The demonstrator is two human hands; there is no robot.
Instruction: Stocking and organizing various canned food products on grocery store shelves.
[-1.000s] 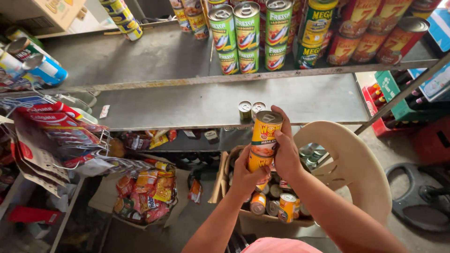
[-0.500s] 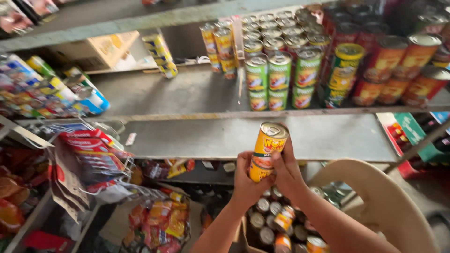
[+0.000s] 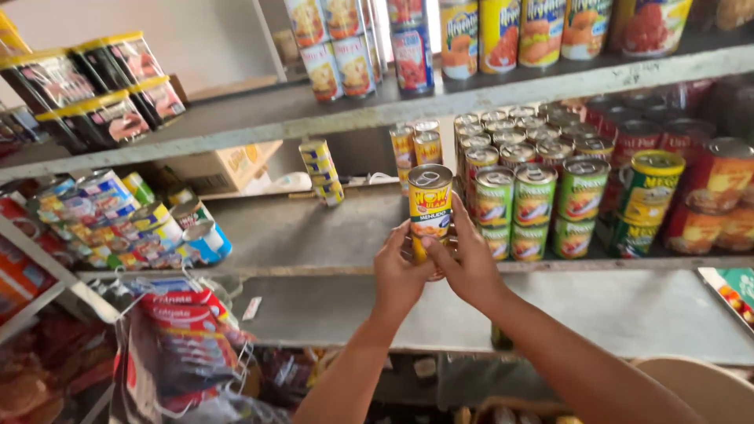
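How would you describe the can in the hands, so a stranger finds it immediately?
Look at the middle shelf, left of the green-labelled cans. The yellow can is held upright by the left hand and right hand; it alone is off the shelf.

Green-labelled cans [image 3: 538,206] stand stacked at the middle shelf's [image 3: 314,235] right end; a cardboard box [image 3: 228,166] sits at its back left.

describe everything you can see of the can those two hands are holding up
The can is a tall metal cylinder with a silvery pull-tab lid and a yellow paper label bearing red lettering and a food picture. It looks unopened and stands upright, raised in front of the middle shelf, just left of the green-labelled cans. The left hand and right hand clasp its lower part, hiding its base.
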